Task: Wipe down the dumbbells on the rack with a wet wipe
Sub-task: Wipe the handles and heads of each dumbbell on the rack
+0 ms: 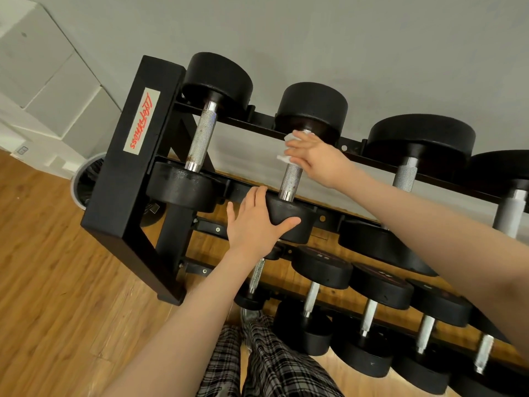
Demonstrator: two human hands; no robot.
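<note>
A black two-tier rack (126, 179) holds several black dumbbells with knurled steel handles. My right hand (315, 159) grips a white wet wipe (289, 147) wrapped around the upper part of the handle of the second dumbbell (290, 181) on the top tier. My left hand (257, 222) rests on that dumbbell's near head (292, 222), fingers over its top and thumb along its front face. The leftmost dumbbell (201, 138) lies untouched beside it.
More dumbbells (406, 173) fill the top tier to the right, and smaller ones (323, 270) line the lower tier. A round bin (86, 179) stands left of the rack on the wooden floor (51, 267). A grey wall is behind. Plaid trousers (257, 365) show below.
</note>
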